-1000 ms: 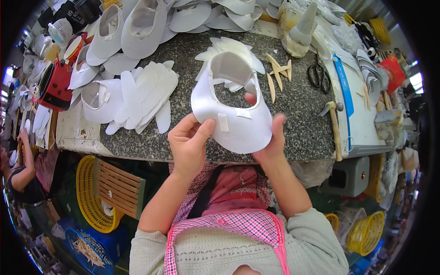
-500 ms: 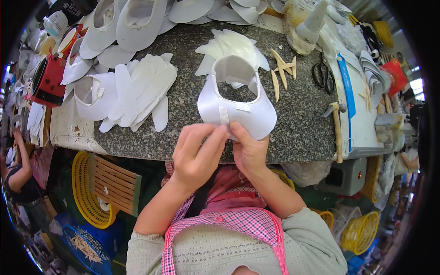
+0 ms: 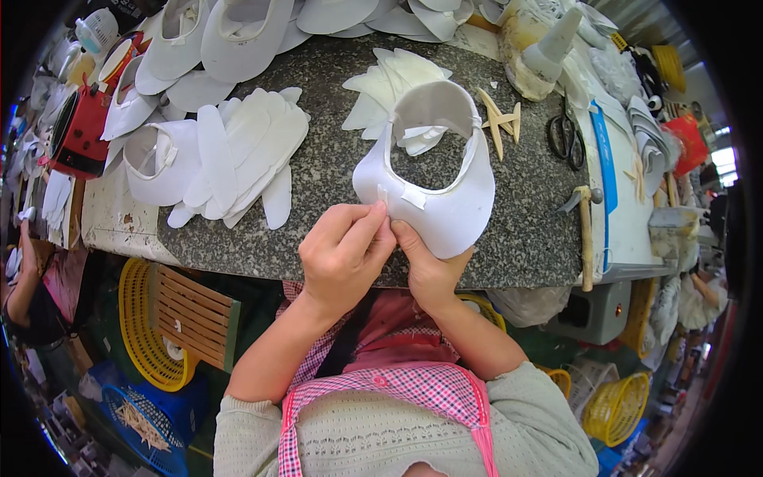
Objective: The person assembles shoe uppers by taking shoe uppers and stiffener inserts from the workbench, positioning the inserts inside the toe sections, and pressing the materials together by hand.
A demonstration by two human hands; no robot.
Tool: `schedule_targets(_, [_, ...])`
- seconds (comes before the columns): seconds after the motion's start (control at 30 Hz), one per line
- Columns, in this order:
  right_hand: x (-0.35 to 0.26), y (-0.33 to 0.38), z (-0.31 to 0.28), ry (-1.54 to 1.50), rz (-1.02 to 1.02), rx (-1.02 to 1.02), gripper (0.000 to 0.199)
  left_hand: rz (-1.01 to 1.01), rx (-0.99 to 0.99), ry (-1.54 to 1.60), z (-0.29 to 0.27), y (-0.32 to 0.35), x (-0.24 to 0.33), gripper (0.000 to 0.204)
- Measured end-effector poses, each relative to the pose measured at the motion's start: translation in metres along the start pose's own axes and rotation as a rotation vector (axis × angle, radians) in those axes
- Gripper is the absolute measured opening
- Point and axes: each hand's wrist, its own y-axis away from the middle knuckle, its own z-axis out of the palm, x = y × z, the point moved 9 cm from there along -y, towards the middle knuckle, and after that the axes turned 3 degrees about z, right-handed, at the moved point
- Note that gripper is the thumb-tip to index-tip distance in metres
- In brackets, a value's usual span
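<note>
A white shoe upper (image 3: 453, 213), with a round ankle opening facing up, is held off the near edge of the stone slab. My right hand (image 3: 433, 274) grips its lower edge, thumb on top and fingers hidden beneath. The fingers of my left hand (image 3: 342, 250) are pinched together at the upper's left edge. They cover the lower end of a short white tape strip (image 3: 383, 194). A wider piece of white tape (image 3: 413, 196) lies on the upper below its opening. Behind it lies a pile of pale pointed pieces (image 3: 385, 89).
Long white insole-like pieces (image 3: 258, 159) and another shoe upper (image 3: 155, 175) lie left on the speckled slab (image 3: 334, 175). More uppers (image 3: 246, 48) stand behind. Rightward are pale tapered pieces (image 3: 499, 123), scissors (image 3: 566, 139), a hammer (image 3: 586, 238) and a glue-stained pot (image 3: 528, 67).
The shoe upper has tilted and shifted slightly right, and its right side has swung down with my right hand. My left fingertips have moved up to the short tape strip.
</note>
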Motion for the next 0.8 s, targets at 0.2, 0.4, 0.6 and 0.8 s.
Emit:
schedule_targets(0.2, [0.001, 0.0, -0.001, 0.0, -0.036, 0.033, 0.021, -0.352, 0.085, 0.335, 0.009, 0.014, -0.036, 0.02])
schedule_targets(0.4, [0.002, -0.003, -0.007, 0.088, -0.075, 0.033, 0.022, -0.49, 0.03, 0.715, 0.017, 0.018, -0.05, 0.019])
schedule_targets(0.6, [-0.003, 0.0, -0.003, 0.245, -0.202, -0.03, 0.023, -0.179, -0.131, 0.169, 0.013, -0.004, -0.026, 0.014])
schedule_targets(0.8, [-0.002, -0.004, -0.003, 0.245, -0.174, 0.008, 0.021, -0.52, -0.079, 0.403, 0.025, 0.017, -0.056, 0.007])
